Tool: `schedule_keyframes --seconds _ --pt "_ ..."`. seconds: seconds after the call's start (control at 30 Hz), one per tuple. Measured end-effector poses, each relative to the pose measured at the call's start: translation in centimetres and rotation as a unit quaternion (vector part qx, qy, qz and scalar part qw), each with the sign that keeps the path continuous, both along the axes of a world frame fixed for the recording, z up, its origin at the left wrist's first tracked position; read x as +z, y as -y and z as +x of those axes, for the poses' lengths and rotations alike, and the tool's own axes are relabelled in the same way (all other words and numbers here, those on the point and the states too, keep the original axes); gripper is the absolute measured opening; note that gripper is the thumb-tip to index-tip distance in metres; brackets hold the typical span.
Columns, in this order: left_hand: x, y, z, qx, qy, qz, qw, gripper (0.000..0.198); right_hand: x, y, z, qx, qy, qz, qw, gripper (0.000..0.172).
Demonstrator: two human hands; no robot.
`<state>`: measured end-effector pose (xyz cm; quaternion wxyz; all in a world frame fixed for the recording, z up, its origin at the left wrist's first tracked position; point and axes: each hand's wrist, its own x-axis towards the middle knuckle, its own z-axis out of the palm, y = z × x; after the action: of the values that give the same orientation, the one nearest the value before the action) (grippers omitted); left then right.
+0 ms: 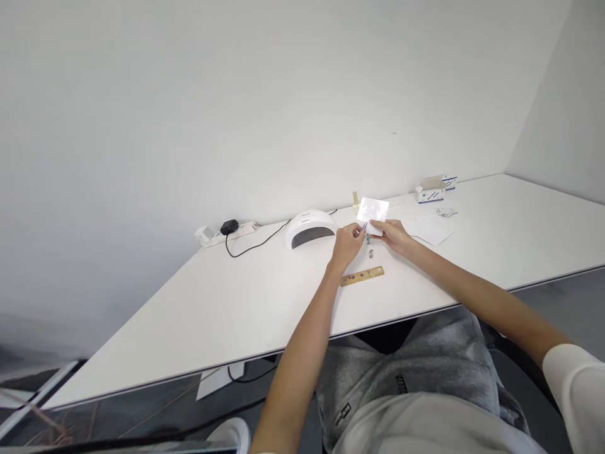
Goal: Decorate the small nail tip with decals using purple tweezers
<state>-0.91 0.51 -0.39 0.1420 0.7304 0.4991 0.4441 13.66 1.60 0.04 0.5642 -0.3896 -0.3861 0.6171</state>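
Head view: right hand (394,234) pinches a white card (374,211), tilted up (seemingly for sight); left hand (348,243) closes its fingers on a thin tool (364,226) at the card's edge.

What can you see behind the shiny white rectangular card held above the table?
Just left of the shiny white rectangular card, a small pale yellow bottle stands on the white table, with the wall beyond. Whatever is directly behind the card is covered.
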Motion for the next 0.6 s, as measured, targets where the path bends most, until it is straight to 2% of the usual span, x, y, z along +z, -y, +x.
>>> schedule_keyframes --seconds 0.6 --pt "0.06 0.1 0.1 0.001 0.018 -0.018 1.0 0.021 -0.29 -0.56 0.47 -0.025 0.056 0.02 0.998 0.008"
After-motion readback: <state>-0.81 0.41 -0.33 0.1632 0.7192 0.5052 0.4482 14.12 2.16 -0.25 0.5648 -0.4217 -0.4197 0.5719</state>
